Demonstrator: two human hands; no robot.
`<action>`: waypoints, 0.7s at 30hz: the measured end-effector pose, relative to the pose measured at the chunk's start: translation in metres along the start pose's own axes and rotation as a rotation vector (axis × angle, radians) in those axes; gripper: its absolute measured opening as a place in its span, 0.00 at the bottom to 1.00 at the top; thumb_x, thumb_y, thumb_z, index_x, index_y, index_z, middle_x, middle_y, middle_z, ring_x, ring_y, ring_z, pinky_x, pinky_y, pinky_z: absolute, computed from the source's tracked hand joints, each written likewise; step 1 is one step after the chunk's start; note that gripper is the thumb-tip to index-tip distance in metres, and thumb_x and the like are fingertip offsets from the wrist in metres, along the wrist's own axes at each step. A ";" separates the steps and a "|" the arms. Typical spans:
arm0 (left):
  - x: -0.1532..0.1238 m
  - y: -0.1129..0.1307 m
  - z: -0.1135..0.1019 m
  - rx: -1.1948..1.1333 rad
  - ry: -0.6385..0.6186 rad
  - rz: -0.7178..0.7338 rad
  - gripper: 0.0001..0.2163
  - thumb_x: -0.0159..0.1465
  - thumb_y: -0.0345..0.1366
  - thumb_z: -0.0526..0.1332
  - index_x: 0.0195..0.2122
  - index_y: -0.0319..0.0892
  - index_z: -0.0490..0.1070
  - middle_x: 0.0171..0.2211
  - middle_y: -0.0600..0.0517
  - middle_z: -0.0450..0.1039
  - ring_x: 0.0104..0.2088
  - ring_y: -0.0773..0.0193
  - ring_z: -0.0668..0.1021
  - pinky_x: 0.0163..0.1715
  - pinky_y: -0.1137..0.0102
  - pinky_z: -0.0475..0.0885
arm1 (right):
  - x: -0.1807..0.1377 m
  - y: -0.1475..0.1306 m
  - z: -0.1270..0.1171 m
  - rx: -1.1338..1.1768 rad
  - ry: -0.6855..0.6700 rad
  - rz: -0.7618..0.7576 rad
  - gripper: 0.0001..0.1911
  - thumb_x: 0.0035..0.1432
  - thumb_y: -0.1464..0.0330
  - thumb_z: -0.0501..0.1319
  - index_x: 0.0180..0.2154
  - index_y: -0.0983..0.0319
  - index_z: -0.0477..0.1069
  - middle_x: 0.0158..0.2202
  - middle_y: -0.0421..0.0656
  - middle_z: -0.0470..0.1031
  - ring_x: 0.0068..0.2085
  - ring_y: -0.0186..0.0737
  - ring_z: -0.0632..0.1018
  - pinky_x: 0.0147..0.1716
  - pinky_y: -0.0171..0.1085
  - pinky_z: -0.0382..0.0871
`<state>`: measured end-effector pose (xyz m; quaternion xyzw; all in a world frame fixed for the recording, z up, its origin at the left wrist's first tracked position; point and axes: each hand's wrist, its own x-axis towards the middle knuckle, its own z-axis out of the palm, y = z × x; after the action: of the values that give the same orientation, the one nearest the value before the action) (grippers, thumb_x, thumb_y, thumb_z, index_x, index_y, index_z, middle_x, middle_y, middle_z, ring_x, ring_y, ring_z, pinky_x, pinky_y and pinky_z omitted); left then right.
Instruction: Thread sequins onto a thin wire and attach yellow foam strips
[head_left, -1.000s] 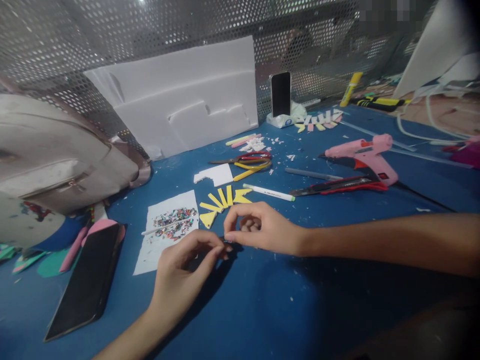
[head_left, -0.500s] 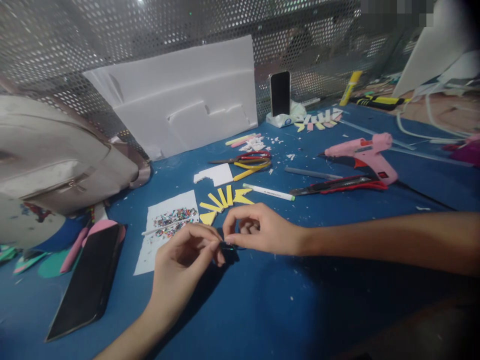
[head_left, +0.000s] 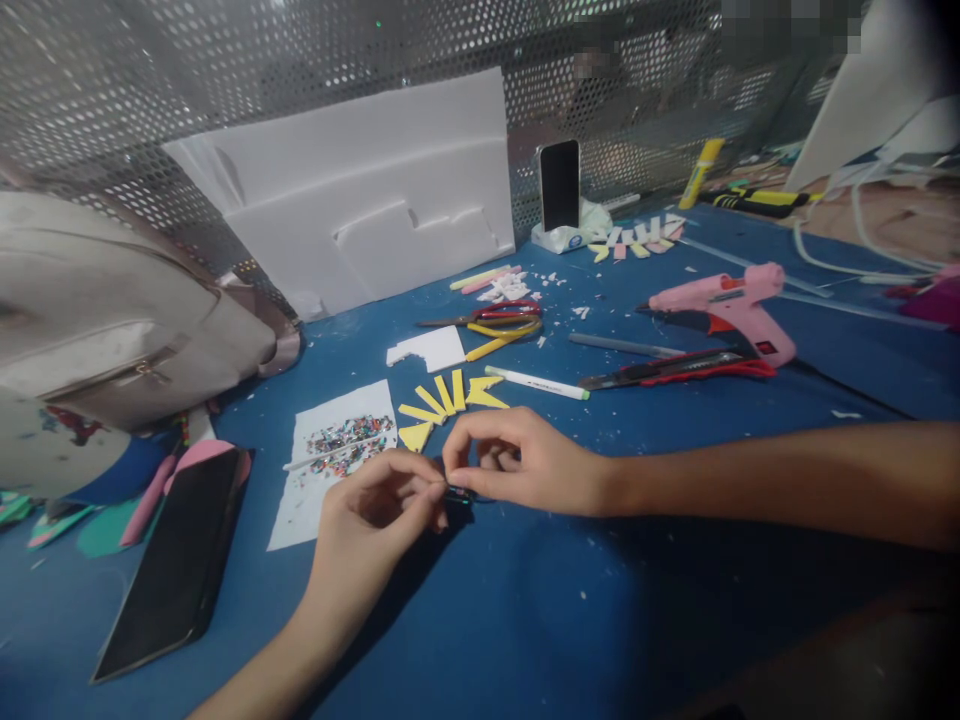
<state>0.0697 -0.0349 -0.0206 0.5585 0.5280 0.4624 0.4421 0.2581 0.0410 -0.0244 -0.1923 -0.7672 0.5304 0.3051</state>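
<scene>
My left hand (head_left: 375,520) and my right hand (head_left: 517,460) meet low over the blue table top (head_left: 525,620), fingertips pinched together. Between them sits a tiny dark piece (head_left: 459,492), too small to name. Both hands are closed in a pinch on it. Just behind the hands lies a fan of yellow foam strips (head_left: 446,403). A white paper with coloured glitter bits (head_left: 341,450) and a thin white stick on it lies left of the strips.
A black phone (head_left: 176,560) lies at the left, a grey bag (head_left: 112,310) behind it. Scissors (head_left: 491,325), a white marker (head_left: 536,383), a cutter (head_left: 675,370) and a pink glue gun (head_left: 727,310) lie farther back. A white foam board (head_left: 360,200) leans on the perforated metal screen.
My left hand has curled upward and closed in toward my right fingertips. My right hand has stayed nearly still.
</scene>
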 end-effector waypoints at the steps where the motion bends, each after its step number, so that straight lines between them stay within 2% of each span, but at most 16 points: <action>1: 0.000 -0.001 0.000 -0.011 0.001 -0.001 0.03 0.61 0.30 0.65 0.31 0.42 0.73 0.24 0.57 0.73 0.22 0.73 0.75 0.26 0.79 0.71 | 0.000 0.000 0.000 -0.022 0.008 -0.015 0.01 0.57 0.73 0.62 0.35 0.64 0.71 0.28 0.35 0.68 0.23 0.23 0.61 0.21 0.26 0.55; 12: 0.002 -0.004 0.003 -0.113 0.038 -0.020 0.04 0.63 0.33 0.64 0.30 0.41 0.72 0.22 0.58 0.73 0.22 0.73 0.74 0.26 0.79 0.70 | 0.000 0.000 0.002 -0.045 0.027 0.013 0.01 0.58 0.73 0.62 0.34 0.64 0.71 0.29 0.35 0.70 0.23 0.23 0.62 0.22 0.26 0.56; 21: 0.002 -0.002 0.004 -0.066 0.021 -0.030 0.03 0.63 0.33 0.65 0.31 0.42 0.73 0.21 0.59 0.73 0.22 0.74 0.74 0.28 0.81 0.69 | 0.000 -0.002 0.001 -0.069 0.039 -0.033 0.01 0.59 0.73 0.60 0.34 0.64 0.70 0.30 0.37 0.70 0.24 0.25 0.63 0.24 0.27 0.58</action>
<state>0.0733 -0.0328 -0.0236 0.5308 0.5251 0.4789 0.4617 0.2572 0.0397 -0.0233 -0.2000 -0.7820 0.4948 0.3219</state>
